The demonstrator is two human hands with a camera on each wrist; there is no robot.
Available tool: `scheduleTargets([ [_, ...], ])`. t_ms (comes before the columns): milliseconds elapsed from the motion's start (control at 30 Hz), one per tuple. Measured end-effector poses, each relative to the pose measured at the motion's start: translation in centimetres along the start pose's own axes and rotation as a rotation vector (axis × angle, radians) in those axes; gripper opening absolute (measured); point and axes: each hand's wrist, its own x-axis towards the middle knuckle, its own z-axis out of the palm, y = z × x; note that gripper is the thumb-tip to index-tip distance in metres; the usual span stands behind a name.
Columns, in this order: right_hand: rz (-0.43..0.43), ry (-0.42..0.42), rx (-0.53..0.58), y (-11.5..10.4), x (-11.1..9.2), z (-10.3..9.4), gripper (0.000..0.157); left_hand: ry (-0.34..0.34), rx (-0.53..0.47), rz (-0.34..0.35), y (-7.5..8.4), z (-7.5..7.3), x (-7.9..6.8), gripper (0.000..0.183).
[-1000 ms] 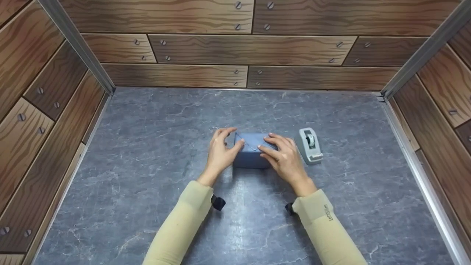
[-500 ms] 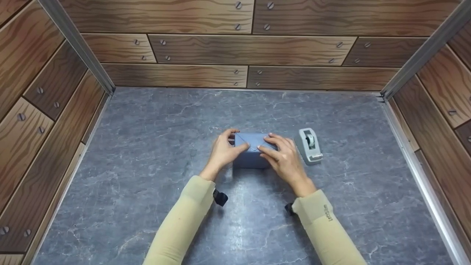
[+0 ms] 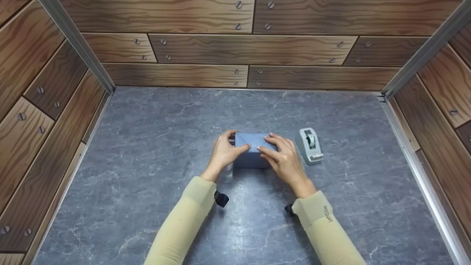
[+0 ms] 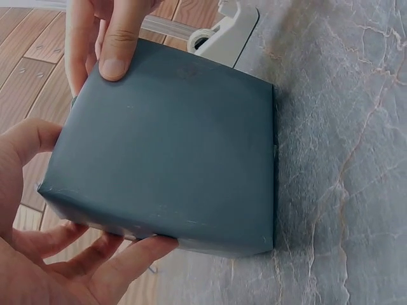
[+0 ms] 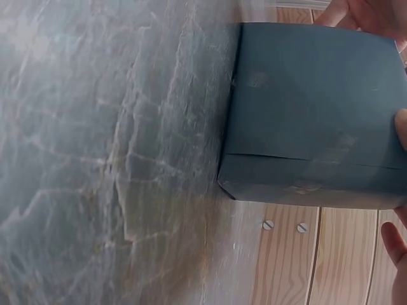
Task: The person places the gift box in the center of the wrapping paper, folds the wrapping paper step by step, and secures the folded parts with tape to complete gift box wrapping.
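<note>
A box wrapped in blue paper [image 3: 252, 160] rests on the grey marbled table in the head view, a folded triangular paper flap [image 3: 254, 138] on its top. My left hand [image 3: 223, 150] holds the box's left side, fingers around that side and thumb on the top near the flap's point. From the right, my right hand [image 3: 284, 159] holds it with fingertips on the top and thumb against the near face. In the left wrist view that thumb [image 4: 116, 60] lies on the plain face [image 4: 165, 140]. A paper seam [image 5: 286, 157] crosses the face in the right wrist view.
A pale grey tape dispenser [image 3: 311, 145] with a roll stands just right of my right hand. Wood-patterned panels [image 3: 250, 49] wall the table [image 3: 147, 154] at the back and both sides, with metal rails [image 3: 423, 180] along the edges.
My left hand has shifted slightly right and closer around the box, its thumb sliding along the top toward the flap's point. The right hand and the tape dispenser stay put.
</note>
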Motion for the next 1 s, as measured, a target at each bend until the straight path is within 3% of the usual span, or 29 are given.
scheduleTargets([
  [267,0.134,-0.061,0.081,-0.4,-0.2,-0.8,0.035,-0.009,-0.007,-0.018,0.0,0.1,-0.1,0.066],
  [500,0.336,0.032,0.162,0.2,-0.8,-2.4,0.057,0.003,-0.009,-0.014,0.0,0.1,-0.1,0.065],
  [667,0.473,0.052,0.099,1.4,-2.1,-3.8,0.066,0.011,-0.006,-0.01,-0.1,0.1,-0.1,0.066],
  [1000,0.87,-0.009,-0.144,4.7,-4.6,-6.8,0.055,0.004,-0.01,-0.008,0.1,0.1,-0.1,0.064],
])
